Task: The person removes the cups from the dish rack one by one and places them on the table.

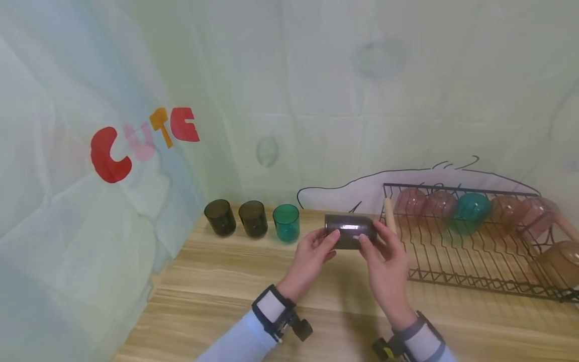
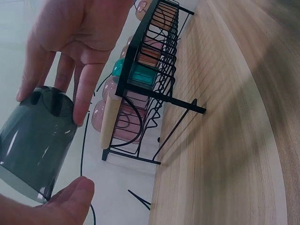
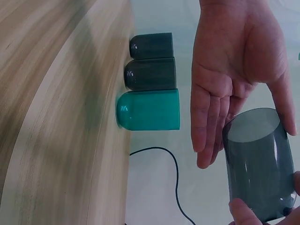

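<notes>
Over the wooden table (image 1: 203,301), I see the dark cup (image 1: 348,229) lying crosswise, mouth end pinched by the left hand (image 1: 311,257), base by the right hand (image 1: 389,266), the rack (image 1: 389,213) just rightward.

4 bright letters (image 1: 143,151) on pale backdrop (image 1: 280,75)

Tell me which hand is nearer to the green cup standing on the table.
The left hand: in the head view, it is just right of the green cup, holding one end of a dark cup; the right hand holds the other end, farther right.
</notes>
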The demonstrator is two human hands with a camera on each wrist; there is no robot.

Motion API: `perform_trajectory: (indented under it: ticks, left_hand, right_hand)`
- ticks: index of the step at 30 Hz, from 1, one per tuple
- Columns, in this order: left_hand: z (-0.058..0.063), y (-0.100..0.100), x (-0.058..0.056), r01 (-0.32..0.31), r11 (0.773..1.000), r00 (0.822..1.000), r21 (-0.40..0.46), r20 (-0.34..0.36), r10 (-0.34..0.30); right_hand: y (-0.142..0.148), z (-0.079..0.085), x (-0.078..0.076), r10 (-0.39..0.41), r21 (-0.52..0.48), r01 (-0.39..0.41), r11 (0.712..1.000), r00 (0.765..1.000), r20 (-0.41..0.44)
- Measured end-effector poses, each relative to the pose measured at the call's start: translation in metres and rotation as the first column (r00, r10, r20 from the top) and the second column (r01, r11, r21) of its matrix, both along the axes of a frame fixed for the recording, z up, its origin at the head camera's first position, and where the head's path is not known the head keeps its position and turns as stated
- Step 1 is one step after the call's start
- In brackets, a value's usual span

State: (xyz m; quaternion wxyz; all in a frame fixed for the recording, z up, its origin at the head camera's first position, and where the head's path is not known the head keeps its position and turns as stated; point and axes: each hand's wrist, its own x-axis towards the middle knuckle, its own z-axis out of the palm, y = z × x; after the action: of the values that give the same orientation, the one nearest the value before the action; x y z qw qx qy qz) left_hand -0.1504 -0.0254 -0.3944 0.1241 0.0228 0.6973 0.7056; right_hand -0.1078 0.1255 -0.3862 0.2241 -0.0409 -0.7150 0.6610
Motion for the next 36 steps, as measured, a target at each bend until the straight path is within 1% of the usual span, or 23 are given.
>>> perform_trajectory:
  ticks: [3, 9, 12, 14, 16, 20, 23, 26, 28, 30, 32, 34, 36]
  left_hand:
    - [0.001, 0.0, -0.001, -0.008, 1.0, 1.0, 0.018, 0.002, 0.008]
    - [0.004, -0.002, -0.006, -0.035, 0.998, 0.999, 0.047, 0.017, 0.034]
    - [0.007, -0.003, -0.01, -0.051, 0.995, 0.999, 0.083, -0.011, 0.052]
    - [0.009, -0.005, -0.013, -0.056, 0.993, 0.997, 0.104, -0.053, 0.062]
    - [0.01, -0.007, -0.017, -0.064, 0.993, 0.992, 0.099, -0.1, 0.074]
    - [0.009, -0.01, -0.025, -0.113, 0.993, 0.976, 0.027, -0.184, 0.116]
    - [0.005, -0.011, -0.032, -0.154, 0.987, 0.964, -0.034, -0.223, 0.143]
    - [-0.002, -0.009, -0.04, -0.184, 0.976, 0.954, -0.12, -0.263, 0.147]
    - [-0.007, -0.007, -0.046, -0.196, 0.966, 0.949, -0.168, -0.279, 0.144]
    - [-0.012, -0.005, -0.051, -0.216, 0.948, 0.944, -0.232, -0.297, 0.143]
    - [-0.017, -0.003, -0.055, -0.232, 0.933, 0.939, -0.276, -0.316, 0.14]
    - [-0.021, -0.002, -0.058, -0.25, 0.915, 0.931, -0.316, -0.337, 0.137]
    - [-0.025, -0.002, -0.061, -0.267, 0.891, 0.926, -0.366, -0.354, 0.132]
  right_hand:
    - [0.004, -0.011, -0.005, -0.011, 0.031, 0.01, 0.999, 1.0, 0.019]
    - [0.008, -0.017, -0.009, -0.008, 0.098, 0.006, 0.995, 1.0, 0.024]
    - [0.011, -0.019, -0.01, 0.013, 0.137, -0.017, 0.99, 0.999, 0.032]
    - [0.014, -0.019, -0.011, 0.028, 0.165, -0.035, 0.986, 0.999, 0.047]
    - [0.018, -0.019, -0.012, 0.03, 0.198, -0.043, 0.979, 0.997, 0.069]
    - [0.031, -0.018, -0.014, 0.021, 0.268, -0.046, 0.962, 0.995, 0.098]
    - [0.042, -0.016, -0.015, 0.02, 0.328, -0.055, 0.943, 0.994, 0.108]
    - [0.054, -0.013, -0.015, 0.011, 0.407, -0.054, 0.912, 0.994, 0.107]
    - [0.061, -0.011, -0.015, -0.007, 0.474, -0.041, 0.88, 0.995, 0.099]
    - [0.067, -0.009, -0.014, -0.042, 0.536, -0.014, 0.844, 0.995, 0.091]
    - [0.073, -0.009, -0.014, -0.062, 0.58, 0.0, 0.815, 0.994, 0.087]
    - [0.077, -0.008, -0.014, -0.066, 0.6, -0.005, 0.8, 0.993, 0.096]
    - [0.08, -0.007, -0.013, -0.057, 0.615, -0.024, 0.789, 0.992, 0.113]
